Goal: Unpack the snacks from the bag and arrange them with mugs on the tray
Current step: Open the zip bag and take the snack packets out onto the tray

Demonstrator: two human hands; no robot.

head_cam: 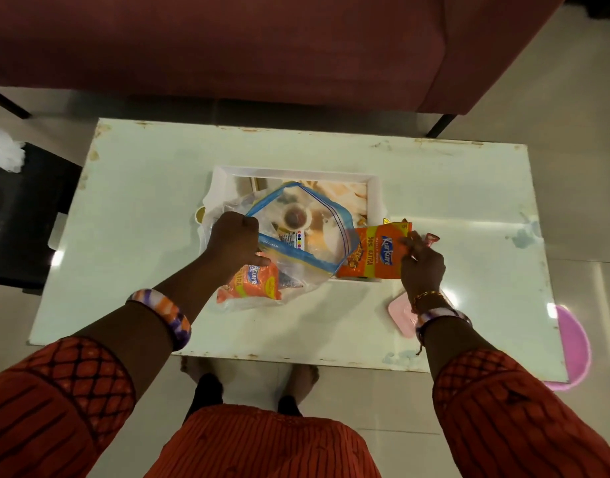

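A clear zip bag (307, 246) with a blue seal lies over the white tray (224, 182) at the table's middle. My left hand (234, 238) grips the bag's open rim at its left side. Inside the bag's lower part lies an orange snack packet (253, 282). My right hand (422, 263) holds a second orange snack packet (376, 253) by its right end, over the tray's front right corner, outside the bag. Through the bag a mug (294, 217) shows, standing on the tray. A yellow mug (200, 214) peeks out at the tray's left edge.
The white table (434, 188) has worn edges. A pink lid-like piece (401, 313) lies under my right wrist. A pink mat (572, 346) sticks out past the table's right front corner. A maroon sofa (262, 46) stands behind, a black stool (17, 215) at the left.
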